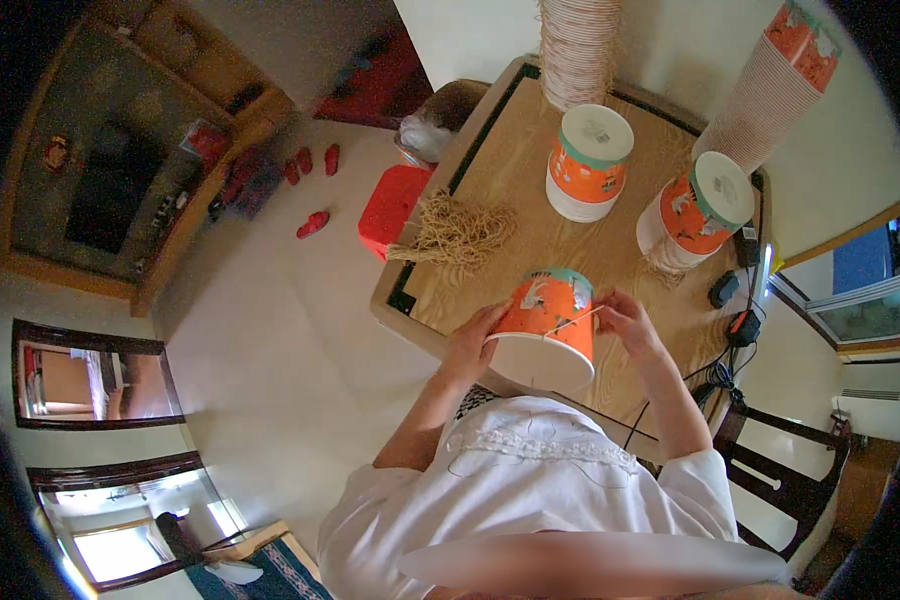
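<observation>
An orange paper bucket [542, 310] with a green base band and printed pictures is tilted near the table's front edge, its white rim toward my body. My left hand [472, 342] is closed round its left side. On the other side, my right hand [626, 322] pinches a thin straw-coloured string [578, 319] that runs across the bucket's wall. A loose bundle of similar strings [458, 232] lies at the table's left edge. Beyond the bucket, upside-down orange buckets stand in a short stack [587, 178] and in another stack [682, 215] with strings hanging from it.
Tall nested bucket stacks rise at the back [578, 55] and back right [765, 100] of the wooden table [515, 150]. Black adapters and cables [738, 330] lie along its right edge. A red stool [388, 212] stands left, a dark chair [785, 465] right.
</observation>
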The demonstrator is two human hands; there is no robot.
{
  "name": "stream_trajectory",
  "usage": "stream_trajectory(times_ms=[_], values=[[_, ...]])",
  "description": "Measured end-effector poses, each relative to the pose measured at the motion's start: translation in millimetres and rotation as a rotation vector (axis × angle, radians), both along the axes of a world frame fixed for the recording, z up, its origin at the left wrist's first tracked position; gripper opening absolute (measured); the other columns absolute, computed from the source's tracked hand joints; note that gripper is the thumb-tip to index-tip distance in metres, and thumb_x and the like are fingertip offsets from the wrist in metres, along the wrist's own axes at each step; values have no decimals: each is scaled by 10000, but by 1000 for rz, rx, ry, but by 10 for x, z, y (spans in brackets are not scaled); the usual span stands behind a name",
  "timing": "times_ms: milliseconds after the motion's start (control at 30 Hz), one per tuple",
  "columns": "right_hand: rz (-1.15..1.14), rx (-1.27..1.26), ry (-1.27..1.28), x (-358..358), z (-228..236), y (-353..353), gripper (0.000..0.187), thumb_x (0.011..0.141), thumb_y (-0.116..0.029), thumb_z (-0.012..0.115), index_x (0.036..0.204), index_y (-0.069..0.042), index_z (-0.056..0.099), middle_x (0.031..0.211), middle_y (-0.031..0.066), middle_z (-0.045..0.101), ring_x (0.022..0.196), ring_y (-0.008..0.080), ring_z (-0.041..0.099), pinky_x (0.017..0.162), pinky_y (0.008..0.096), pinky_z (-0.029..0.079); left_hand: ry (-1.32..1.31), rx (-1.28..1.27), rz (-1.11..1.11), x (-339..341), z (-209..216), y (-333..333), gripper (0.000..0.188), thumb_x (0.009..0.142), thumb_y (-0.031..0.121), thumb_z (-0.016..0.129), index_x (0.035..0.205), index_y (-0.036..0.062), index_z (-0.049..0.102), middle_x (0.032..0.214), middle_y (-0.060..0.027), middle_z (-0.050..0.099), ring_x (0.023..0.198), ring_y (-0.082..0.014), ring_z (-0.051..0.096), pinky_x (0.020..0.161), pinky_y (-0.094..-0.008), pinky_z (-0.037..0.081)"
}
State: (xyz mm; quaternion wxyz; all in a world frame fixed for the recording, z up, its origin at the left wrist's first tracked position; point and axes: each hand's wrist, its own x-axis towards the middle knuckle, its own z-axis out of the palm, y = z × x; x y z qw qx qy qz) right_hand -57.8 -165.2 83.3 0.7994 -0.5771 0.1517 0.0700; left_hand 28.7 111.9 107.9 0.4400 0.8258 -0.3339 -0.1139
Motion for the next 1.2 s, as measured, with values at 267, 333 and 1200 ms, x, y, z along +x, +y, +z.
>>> stream_trajectory(times_ms=[267,333,1200], values=[[122,-346,-157,114,607,-183,389,765,7,549,1150,-22,500,892,11,570,749,63,513,657,211,431,-228,-64,-7,-101,123,-120,523,729,4,522,1239,88,442,1147,-149,509,963,-301,559,795,-351,478],[19,-364,-121,39,875,-310,340,786,-5,547,1125,-17,514,875,17,565,728,80,515,646,221,441,-117,-63,26,-156,178,-172,500,745,30,549,1232,81,446,1125,-139,513,898,-264,571,747,-339,488],[-581,-1925,-575,44,1008,-1750,301,775,-48,583,1076,-45,568,1007,153,545,954,307,506,826,390,428,-78,-56,146,-197,-209,17,303,776,63,575,1075,83,532,902,-119,575,811,-296,559,709,-372,466]])
